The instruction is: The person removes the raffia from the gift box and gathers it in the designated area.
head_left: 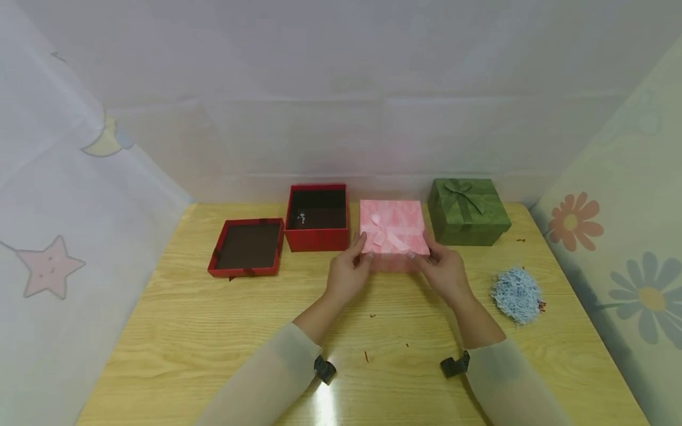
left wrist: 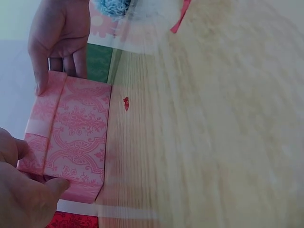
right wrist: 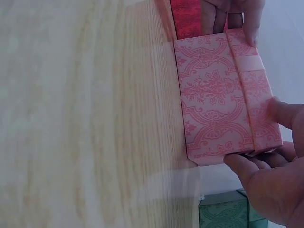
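A pink patterned gift box [head_left: 396,263] stands on the table between my hands, its bow-topped lid [head_left: 391,216] on it. My left hand [head_left: 347,277] grips the left side, thumb at the front corner. On the opposite side my right hand [head_left: 446,275] holds the lid's edge in the same way. The left wrist view has the box's patterned front [left wrist: 80,128] with the lid's rim seated over it. In the right wrist view, the right thumb presses the lid's side wall while other fingers are partly hidden behind the box.
To the left stand an open red box [head_left: 317,239] with a small silvery item [head_left: 301,218] inside, and its upturned lid [head_left: 247,248]. A green gift box [head_left: 471,219] is at the right, behind a pile of pale blue shredded paper [head_left: 515,296]. Red scraps [head_left: 366,357] lie in front.
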The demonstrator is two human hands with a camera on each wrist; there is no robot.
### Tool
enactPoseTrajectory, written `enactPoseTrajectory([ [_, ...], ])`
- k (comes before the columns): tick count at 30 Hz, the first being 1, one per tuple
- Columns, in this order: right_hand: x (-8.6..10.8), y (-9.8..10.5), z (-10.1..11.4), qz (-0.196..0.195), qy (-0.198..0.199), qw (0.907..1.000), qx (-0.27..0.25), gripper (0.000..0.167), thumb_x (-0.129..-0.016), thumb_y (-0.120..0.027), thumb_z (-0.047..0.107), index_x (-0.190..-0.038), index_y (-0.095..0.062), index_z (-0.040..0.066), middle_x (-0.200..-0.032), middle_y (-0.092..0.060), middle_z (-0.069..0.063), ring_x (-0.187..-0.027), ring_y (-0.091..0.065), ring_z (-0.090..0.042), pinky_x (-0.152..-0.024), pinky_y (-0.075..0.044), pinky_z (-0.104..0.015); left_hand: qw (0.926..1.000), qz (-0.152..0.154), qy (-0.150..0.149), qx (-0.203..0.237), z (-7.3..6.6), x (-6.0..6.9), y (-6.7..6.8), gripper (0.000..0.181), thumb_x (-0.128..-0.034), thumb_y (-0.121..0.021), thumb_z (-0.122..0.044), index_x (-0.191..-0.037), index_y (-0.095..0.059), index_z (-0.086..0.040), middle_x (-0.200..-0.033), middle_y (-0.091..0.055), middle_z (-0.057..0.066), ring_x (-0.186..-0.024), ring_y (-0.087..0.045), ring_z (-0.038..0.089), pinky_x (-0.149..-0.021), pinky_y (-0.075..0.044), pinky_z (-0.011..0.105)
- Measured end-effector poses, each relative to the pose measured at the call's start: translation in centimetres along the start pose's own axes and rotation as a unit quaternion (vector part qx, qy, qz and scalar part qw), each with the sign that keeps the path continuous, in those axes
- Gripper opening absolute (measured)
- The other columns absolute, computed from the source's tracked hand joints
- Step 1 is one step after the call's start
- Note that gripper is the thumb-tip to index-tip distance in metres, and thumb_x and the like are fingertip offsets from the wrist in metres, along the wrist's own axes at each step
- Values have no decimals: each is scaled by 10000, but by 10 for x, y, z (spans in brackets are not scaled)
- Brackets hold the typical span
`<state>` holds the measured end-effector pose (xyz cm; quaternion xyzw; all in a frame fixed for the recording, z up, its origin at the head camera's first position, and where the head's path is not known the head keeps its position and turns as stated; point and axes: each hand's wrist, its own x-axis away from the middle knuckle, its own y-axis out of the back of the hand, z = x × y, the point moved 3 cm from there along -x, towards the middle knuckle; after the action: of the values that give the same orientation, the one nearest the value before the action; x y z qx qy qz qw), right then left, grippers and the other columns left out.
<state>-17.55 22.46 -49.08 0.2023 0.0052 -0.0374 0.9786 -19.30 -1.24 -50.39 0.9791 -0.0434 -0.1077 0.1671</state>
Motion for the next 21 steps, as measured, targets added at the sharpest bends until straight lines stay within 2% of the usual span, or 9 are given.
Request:
enactPoseTrajectory([
  [7, 12, 2, 1, -6, 31, 10000, 95, 726, -946, -782, 382, -1534, -475, 88, -1500, -525, -171, -1313, -581, -278, -979, -530, -255, 9999, 74, -134, 57, -3, 11, 5, 492, -1016, -701, -184, -1482, -566, -101, -1544, -493, 30, -1440, -447, 206, -1035, -523, 316],
  [15, 27, 4, 5, 85, -52, 9992, 397, 782, -927, -777, 478, -1544, -463, 116, -1503, -528, -138, -1302, -594, -276, -951, -552, -280, 9993, 224, -181, 242, -3, 21, 12, 480, -1002, -723, -175, -1450, -587, -68, -1523, -505, 39, -1427, -451, 139, -1014, -517, 252],
  [21, 41, 3, 8, 98, -4, 9989, 449, 766, -927, -780, 471, -1536, -472, 122, -1484, -546, -119, -1272, -617, -259, -925, -572, -298, 9987, 338, -174, 342, -3, 29, 16, 468, -997, -726, -159, -1440, -600, -74, -1503, -527, 37, -1426, -454, 134, -1014, -516, 254],
])
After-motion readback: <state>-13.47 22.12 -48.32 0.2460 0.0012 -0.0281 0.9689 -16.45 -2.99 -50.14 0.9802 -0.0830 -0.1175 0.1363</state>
